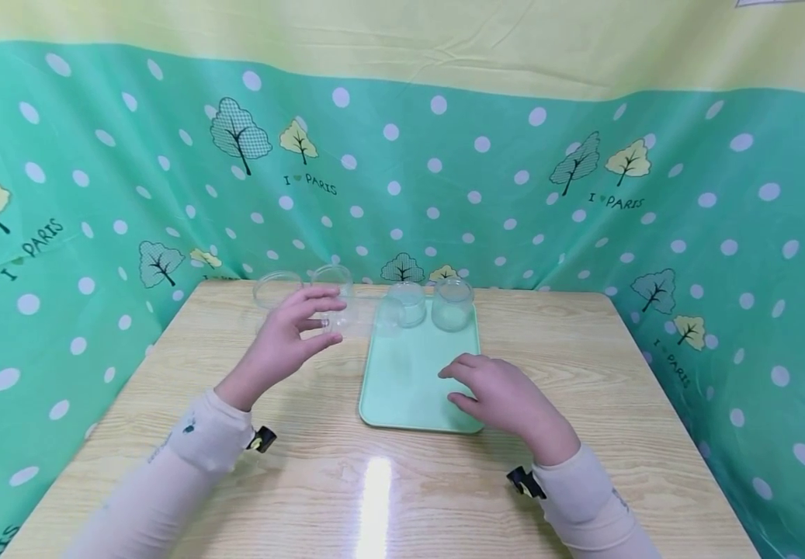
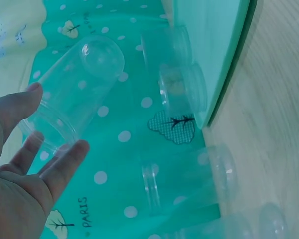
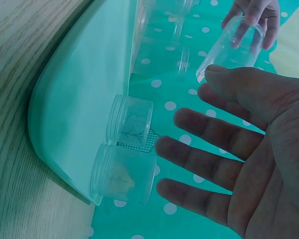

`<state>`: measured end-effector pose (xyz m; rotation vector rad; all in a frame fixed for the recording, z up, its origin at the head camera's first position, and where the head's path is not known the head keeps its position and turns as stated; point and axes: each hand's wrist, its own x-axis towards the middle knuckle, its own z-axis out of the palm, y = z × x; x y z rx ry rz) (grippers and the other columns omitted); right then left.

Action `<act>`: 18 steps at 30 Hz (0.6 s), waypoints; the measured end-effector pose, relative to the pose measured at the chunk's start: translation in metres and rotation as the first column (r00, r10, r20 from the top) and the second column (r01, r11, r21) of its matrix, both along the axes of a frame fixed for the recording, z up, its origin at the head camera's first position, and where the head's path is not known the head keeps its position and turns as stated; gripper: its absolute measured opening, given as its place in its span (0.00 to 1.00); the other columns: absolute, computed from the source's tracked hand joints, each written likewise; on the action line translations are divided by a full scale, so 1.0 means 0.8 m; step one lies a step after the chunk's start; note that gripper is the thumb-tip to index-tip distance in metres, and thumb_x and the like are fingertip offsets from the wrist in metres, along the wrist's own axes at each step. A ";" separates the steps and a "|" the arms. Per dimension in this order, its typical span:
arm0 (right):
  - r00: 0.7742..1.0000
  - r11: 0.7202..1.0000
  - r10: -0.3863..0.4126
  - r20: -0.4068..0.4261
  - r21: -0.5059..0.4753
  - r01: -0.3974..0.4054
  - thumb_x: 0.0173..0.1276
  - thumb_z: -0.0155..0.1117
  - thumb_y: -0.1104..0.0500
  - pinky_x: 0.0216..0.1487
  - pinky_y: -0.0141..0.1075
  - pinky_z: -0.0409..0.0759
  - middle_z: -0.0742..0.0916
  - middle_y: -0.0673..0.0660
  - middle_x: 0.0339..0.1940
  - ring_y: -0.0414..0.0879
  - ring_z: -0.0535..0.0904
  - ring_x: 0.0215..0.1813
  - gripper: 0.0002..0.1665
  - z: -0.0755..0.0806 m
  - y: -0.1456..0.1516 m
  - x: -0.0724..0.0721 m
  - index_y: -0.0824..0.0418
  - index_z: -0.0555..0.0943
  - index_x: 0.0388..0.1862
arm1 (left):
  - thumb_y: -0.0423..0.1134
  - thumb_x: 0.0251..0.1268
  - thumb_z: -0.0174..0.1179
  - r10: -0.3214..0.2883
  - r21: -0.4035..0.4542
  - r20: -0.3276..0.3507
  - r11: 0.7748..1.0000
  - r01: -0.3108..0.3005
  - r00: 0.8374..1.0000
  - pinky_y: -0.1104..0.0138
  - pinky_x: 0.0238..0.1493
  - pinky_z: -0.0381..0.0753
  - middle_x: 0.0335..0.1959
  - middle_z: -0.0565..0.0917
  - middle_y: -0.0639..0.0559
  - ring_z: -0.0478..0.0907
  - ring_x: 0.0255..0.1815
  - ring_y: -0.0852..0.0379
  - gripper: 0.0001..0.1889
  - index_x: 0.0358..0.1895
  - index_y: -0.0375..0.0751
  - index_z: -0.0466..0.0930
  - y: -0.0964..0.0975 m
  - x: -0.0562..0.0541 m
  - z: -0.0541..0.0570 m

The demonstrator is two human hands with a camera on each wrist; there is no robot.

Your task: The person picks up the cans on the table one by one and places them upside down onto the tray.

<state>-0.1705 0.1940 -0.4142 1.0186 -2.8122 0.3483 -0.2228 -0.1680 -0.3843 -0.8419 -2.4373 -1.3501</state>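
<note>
My left hand holds a tall clear plastic jar by its ringed mouth end, fingers and thumb around it. Held sideways in the head view, the jar points right, its base over the upper left of the green tray. Two shorter clear jars stand at the tray's far end, ringed rims down against it. Over the tray's right edge hovers my right hand, its fingers spread and slightly bent, nothing in it.
Behind my left hand, more clear jars stand on the wooden table, left of the tray. A green dotted curtain hangs behind the table and along both sides.
</note>
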 end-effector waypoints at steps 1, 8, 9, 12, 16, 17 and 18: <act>1.000 1.000 0.001 0.001 0.000 -0.001 0.69 0.73 0.52 0.47 0.37 0.86 0.87 0.47 0.52 0.41 0.86 0.46 0.19 0.000 0.000 0.000 0.50 0.85 0.57 | 0.32 0.58 0.75 -0.004 0.010 0.003 1.000 0.004 1.000 0.55 0.55 0.87 0.69 0.75 0.54 0.78 0.65 0.51 0.25 0.60 0.48 0.83 0.001 0.001 -0.002; 1.000 1.000 0.004 0.002 -0.004 -0.004 0.69 0.72 0.52 0.47 0.37 0.86 0.87 0.47 0.53 0.42 0.86 0.46 0.20 0.000 0.001 0.000 0.52 0.84 0.58 | 0.32 0.59 0.74 -0.027 0.060 0.021 0.998 0.026 0.999 0.52 0.56 0.86 0.70 0.74 0.50 0.78 0.63 0.53 0.24 0.61 0.46 0.83 0.006 0.009 -0.013; 1.000 1.000 0.005 0.000 -0.005 -0.005 0.69 0.72 0.52 0.47 0.37 0.86 0.87 0.47 0.53 0.42 0.86 0.46 0.20 0.000 0.001 -0.001 0.52 0.84 0.58 | 0.32 0.59 0.74 -0.028 0.066 0.022 0.997 0.027 0.999 0.53 0.56 0.86 0.70 0.74 0.51 0.78 0.63 0.53 0.24 0.60 0.47 0.83 0.006 0.010 -0.014; 1.000 1.000 0.007 -0.008 -0.007 -0.007 0.69 0.73 0.52 0.47 0.37 0.86 0.87 0.47 0.52 0.41 0.86 0.46 0.20 0.000 0.002 -0.001 0.51 0.84 0.58 | 0.33 0.61 0.73 -0.033 0.091 0.027 0.995 0.030 0.999 0.53 0.56 0.85 0.70 0.74 0.51 0.77 0.64 0.55 0.23 0.60 0.49 0.84 0.006 0.012 -0.018; 1.000 1.000 0.010 -0.014 -0.003 -0.010 0.69 0.73 0.52 0.46 0.37 0.86 0.87 0.47 0.53 0.41 0.86 0.46 0.20 0.000 0.002 -0.002 0.51 0.84 0.58 | 0.32 0.61 0.73 -0.035 0.119 0.037 0.992 0.030 0.999 0.53 0.57 0.85 0.70 0.74 0.50 0.76 0.65 0.56 0.23 0.61 0.48 0.83 0.006 0.014 -0.024; 1.000 1.000 0.010 -0.013 -0.004 -0.010 0.69 0.73 0.52 0.46 0.37 0.86 0.87 0.47 0.53 0.41 0.86 0.46 0.20 -0.001 0.002 -0.002 0.51 0.84 0.58 | 0.32 0.61 0.73 -0.038 0.128 0.041 0.991 0.032 0.998 0.54 0.57 0.85 0.70 0.74 0.50 0.76 0.65 0.56 0.23 0.61 0.48 0.83 0.006 0.015 -0.026; 1.000 1.000 0.009 -0.011 -0.004 -0.009 0.69 0.73 0.52 0.46 0.37 0.86 0.87 0.47 0.53 0.42 0.86 0.46 0.20 -0.001 0.002 -0.002 0.52 0.84 0.58 | 0.31 0.61 0.73 -0.041 0.135 0.045 0.990 0.035 0.998 0.55 0.57 0.85 0.70 0.74 0.49 0.76 0.65 0.57 0.23 0.61 0.48 0.83 0.007 0.015 -0.027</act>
